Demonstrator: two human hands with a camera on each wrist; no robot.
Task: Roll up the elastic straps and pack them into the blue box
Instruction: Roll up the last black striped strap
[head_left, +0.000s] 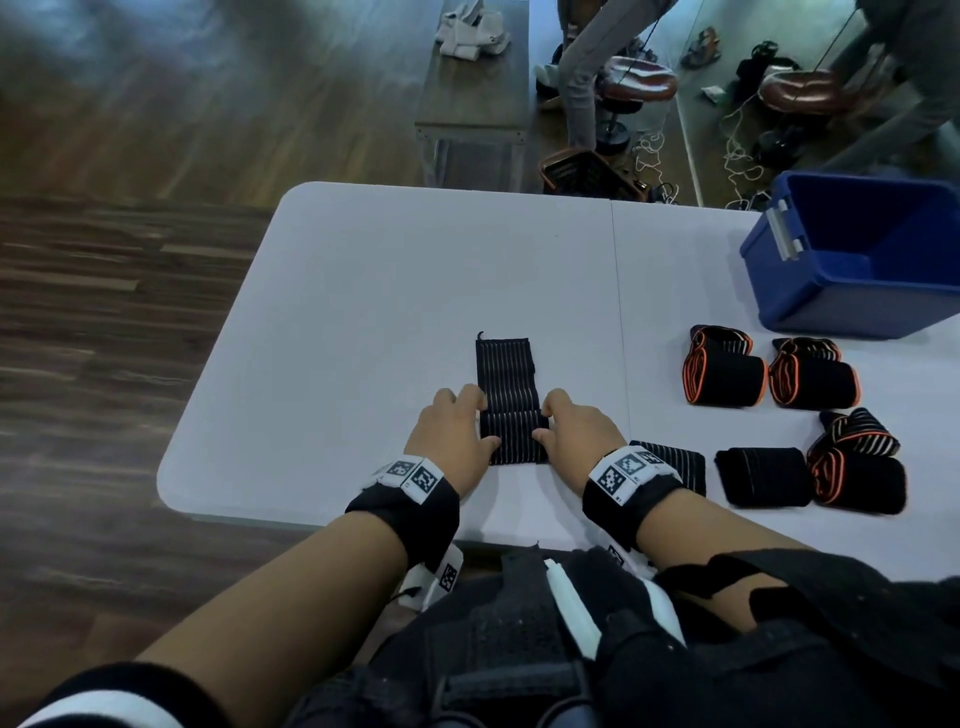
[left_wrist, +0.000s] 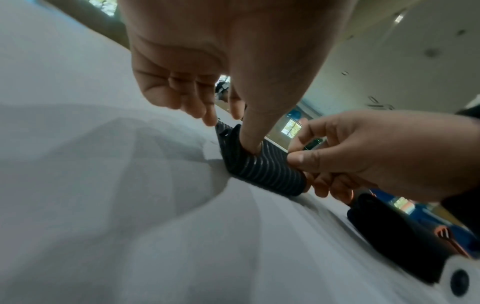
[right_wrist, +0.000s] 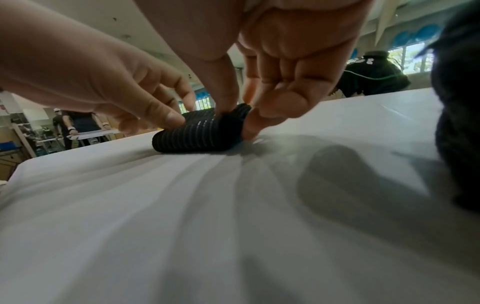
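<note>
On the white table (head_left: 363, 291), the blue box (head_left: 852, 260) sits at the far right corner, well apart from the work, and what shows of its inside looks bare. Between box and hands lie several straps (head_left: 724, 371), some rolled, some loosely bunched, none packed yet. At the near middle lies the striped strap (head_left: 503, 374), its long axis running straight away from the person. Its near end is wound into a short roll (head_left: 513, 436), and the flat tail stretches beyond the fingertips. The left hand (head_left: 451, 439) pinches the roll's left end, thumb pressed on top; the right hand (head_left: 574, 441) pinches the right end likewise. Both sit equally near, so the next turn should probably push the roll forward along the tail.
</note>
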